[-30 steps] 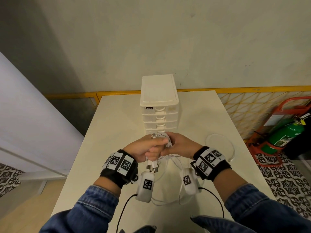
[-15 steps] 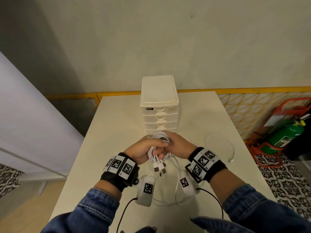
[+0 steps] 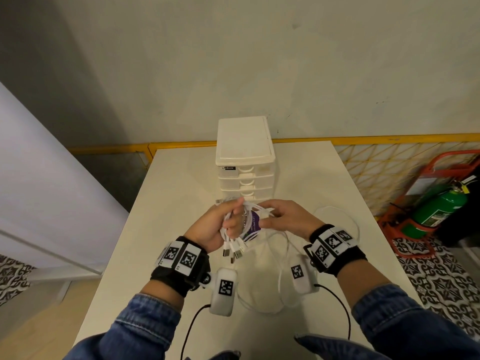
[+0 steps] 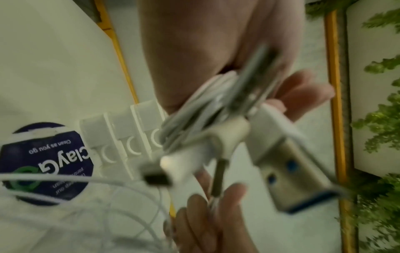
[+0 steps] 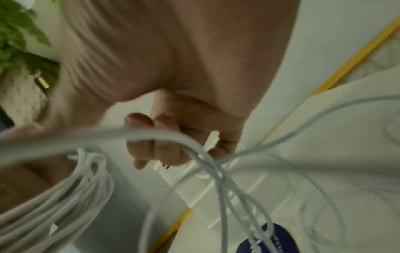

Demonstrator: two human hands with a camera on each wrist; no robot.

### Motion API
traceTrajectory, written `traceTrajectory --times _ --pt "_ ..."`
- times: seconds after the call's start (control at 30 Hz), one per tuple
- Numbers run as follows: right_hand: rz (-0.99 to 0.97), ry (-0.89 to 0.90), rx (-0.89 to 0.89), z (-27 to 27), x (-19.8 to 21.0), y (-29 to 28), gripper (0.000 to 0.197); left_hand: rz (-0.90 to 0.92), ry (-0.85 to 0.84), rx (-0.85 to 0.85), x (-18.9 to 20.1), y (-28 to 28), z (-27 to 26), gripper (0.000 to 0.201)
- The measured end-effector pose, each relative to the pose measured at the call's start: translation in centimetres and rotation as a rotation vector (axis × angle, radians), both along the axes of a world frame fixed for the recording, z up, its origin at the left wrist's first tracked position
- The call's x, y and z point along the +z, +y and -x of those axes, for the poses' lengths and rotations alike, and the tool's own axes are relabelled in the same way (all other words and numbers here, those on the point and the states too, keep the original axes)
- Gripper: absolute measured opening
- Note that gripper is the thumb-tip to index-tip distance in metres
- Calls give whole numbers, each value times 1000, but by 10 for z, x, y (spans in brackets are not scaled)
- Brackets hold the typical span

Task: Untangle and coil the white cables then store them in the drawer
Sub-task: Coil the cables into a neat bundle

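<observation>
I was working at a cream table (image 3: 181, 193) set against a pale wall, patterned floor tiles to either side. Nearest me, loose white loops (image 3: 262, 305) of cable lay on the tabletop between my wrists. Just beyond, my left hand (image 3: 215, 227) was curled around a bundle of white cables (image 3: 244, 219), with several USB plugs (image 3: 232, 249) hanging below the fist. My right hand (image 3: 283, 216) pinched strands of the same bundle from the other side, held above the table. Behind the fingers from the head view I saw only part of a purple round sticker (image 3: 253, 222); the left wrist camera showed it flat on the table, its white lettering partly readable (image 4: 46, 162), and brought the plugs up close, one metal USB end (image 4: 290, 174) blurred. The right wrist camera showed what neither other view did: the fingers (image 5: 151, 137) hooked over one strand while the coil (image 5: 82, 184) hung to the side. Farther on stood the white drawer unit (image 3: 245, 162), its drawers all closed. Off to the right, past the table's edge, a green fire extinguisher (image 3: 439, 206) appeared only in the head view.
</observation>
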State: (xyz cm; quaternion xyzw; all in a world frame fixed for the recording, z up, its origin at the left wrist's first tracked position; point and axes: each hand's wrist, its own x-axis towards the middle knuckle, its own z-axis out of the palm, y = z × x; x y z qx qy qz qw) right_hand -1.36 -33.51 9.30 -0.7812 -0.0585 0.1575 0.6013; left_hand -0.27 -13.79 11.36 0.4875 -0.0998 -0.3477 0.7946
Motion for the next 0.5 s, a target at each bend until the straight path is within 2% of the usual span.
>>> traceTrajectory --times 0.1,0.17,0.23,0.33,0.43,0.5 --pt "52 14 -48 -1 -19 -10 24 73 -7 43 2 9 -6 35" --pt "118 -22 -90 -2 -30 -11 16 152 -19 -3 6 11 -9 32" --pt "232 -118 -136 -3 -33 -14 21 182 -35 -91 9 12 -12 29" --pt "287 -274 -286 -10 -21 -26 9 13 -102 -207 5 13 -8 33" --pt "208 -357 -437 -20 -5 -31 26 -348 -216 -263 -3 6 4 40" --pt "227 -404 -440 -24 3 -24 24 -499 -285 -349 -8 -2 13 49"
